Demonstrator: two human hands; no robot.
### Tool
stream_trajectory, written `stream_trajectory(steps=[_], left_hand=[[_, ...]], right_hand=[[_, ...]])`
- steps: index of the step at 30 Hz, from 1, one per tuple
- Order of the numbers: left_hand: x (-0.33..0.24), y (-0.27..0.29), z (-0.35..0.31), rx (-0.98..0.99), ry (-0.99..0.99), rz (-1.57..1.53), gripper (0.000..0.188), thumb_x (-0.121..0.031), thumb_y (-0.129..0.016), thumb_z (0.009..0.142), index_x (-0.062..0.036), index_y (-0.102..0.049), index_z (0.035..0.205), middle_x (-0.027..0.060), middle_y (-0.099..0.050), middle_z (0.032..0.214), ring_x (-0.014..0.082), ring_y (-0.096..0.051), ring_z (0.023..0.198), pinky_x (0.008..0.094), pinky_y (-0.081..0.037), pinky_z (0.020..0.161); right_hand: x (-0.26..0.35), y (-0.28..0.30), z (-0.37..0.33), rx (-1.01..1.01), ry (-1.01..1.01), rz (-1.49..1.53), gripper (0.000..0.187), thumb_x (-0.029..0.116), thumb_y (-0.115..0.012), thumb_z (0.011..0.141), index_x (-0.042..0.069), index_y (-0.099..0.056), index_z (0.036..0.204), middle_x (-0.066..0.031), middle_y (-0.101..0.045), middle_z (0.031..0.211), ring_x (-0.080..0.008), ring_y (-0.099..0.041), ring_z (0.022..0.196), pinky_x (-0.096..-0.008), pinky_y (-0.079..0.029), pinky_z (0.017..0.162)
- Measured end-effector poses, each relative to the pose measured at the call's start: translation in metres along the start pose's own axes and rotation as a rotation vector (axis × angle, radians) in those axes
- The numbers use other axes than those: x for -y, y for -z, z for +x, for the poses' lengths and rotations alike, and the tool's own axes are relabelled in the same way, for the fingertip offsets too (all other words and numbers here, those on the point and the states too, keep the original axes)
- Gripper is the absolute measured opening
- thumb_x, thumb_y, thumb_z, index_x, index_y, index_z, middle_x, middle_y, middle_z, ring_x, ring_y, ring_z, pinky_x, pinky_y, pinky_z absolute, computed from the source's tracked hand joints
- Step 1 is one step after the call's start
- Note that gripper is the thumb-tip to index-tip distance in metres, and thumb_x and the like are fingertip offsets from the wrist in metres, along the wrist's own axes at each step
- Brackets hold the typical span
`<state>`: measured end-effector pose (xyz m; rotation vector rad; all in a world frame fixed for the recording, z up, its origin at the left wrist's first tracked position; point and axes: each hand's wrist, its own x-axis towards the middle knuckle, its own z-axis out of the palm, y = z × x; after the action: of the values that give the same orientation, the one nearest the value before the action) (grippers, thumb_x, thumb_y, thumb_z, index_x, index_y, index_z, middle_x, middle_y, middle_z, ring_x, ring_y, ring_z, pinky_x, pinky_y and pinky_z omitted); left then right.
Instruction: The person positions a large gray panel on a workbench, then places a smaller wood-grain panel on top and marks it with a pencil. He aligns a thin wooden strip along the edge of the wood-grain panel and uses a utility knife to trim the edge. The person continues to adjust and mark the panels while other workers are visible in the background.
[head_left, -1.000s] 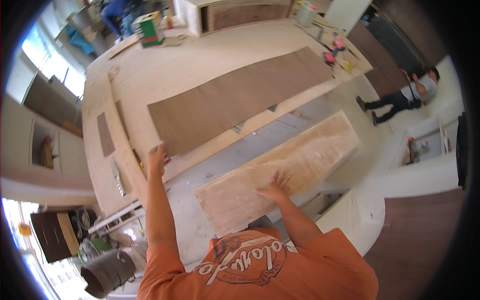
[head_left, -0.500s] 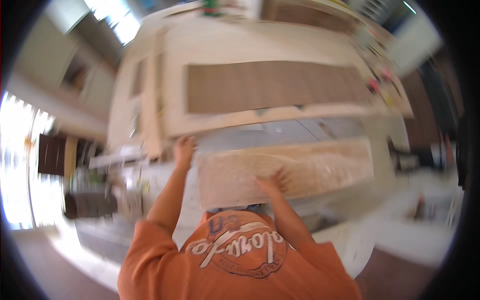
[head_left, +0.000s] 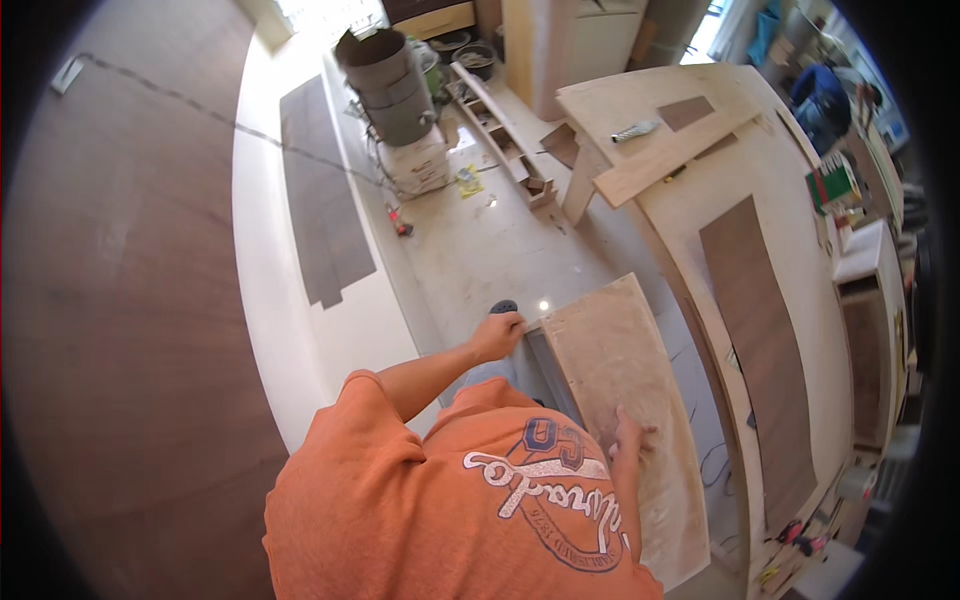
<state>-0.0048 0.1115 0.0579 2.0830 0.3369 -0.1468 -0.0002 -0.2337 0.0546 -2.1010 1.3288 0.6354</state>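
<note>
A long, pale plywood panel [head_left: 610,350] with a worn, smeared face lies before me, raised above the floor. My right hand [head_left: 630,437] rests flat on it near its near-left edge, fingers spread. Beside the panel's far-left corner is my left hand [head_left: 497,336], its fingers curled closed. Whether it grips anything is hidden, and I cannot tell if it touches the panel. Just beyond that hand a dark rounded tip [head_left: 503,307] shows, perhaps a shoe.
At right stands a large worktable [head_left: 680,200] bearing a brown veneer strip [head_left: 765,350] and a loose plank [head_left: 670,160]. A grey bucket [head_left: 388,90] stands at the back, near a narrow wooden frame [head_left: 505,140]. Another person [head_left: 825,95] is far right. A cable [head_left: 215,118] crosses on the left.
My view has swung to the left, so the panel and worktable now sit to the right. The left hand has closed near the panel's corner; the right hand remains on the panel.
</note>
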Motion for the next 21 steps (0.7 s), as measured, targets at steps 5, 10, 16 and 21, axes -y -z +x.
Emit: stream_trajectory(steps=[5,10,16,21], left_hand=[[0.072,0.021,-0.067,-0.103,0.226,0.066,0.03,-0.029,-0.054,0.092,-0.0017,-0.066,0.09,0.0224,-0.065,0.086,0.0402,-0.062,0.083,0.0442,-0.048,0.072],[0.086,0.01,-0.089,-0.05,0.275,0.21,0.039,-0.037,-0.052,0.093,-0.0003,-0.064,0.085,0.0226,-0.064,0.082,0.044,-0.06,0.076,0.047,-0.047,0.068],[0.014,-0.026,-0.026,-0.025,-0.039,0.039,0.023,-0.023,-0.057,0.09,-0.0011,-0.065,0.094,0.0172,-0.065,0.074,0.0322,-0.063,0.068,0.04,-0.049,0.066],[-0.109,-0.071,0.092,0.144,-0.348,-0.002,0.021,-0.017,-0.058,0.089,0.0007,-0.065,0.096,0.0152,-0.065,0.074,0.0245,-0.064,0.071,0.0343,-0.049,0.067]], right_hand=[[-0.044,0.014,0.053,0.371,0.233,0.394,0.105,0.041,-0.069,0.082,0.007,0.002,0.152,-0.0321,-0.012,0.152,-0.0414,-0.02,0.141,-0.048,-0.03,0.109],[-0.069,0.032,0.093,0.469,0.284,0.41,0.073,0.028,-0.067,0.085,-0.001,-0.034,0.144,-0.023,-0.041,0.143,-0.0318,-0.041,0.131,-0.0391,-0.037,0.105],[-0.08,0.054,0.044,0.251,0.27,0.57,0.055,0.025,-0.066,0.088,0.004,-0.048,0.135,-0.012,-0.058,0.124,-0.0231,-0.056,0.106,-0.0413,-0.045,0.085],[-0.143,0.073,0.014,0.204,0.145,1.059,0.049,0.025,-0.066,0.087,0.007,-0.053,0.13,-0.0054,-0.064,0.111,-0.017,-0.06,0.091,-0.0328,-0.045,0.076]])
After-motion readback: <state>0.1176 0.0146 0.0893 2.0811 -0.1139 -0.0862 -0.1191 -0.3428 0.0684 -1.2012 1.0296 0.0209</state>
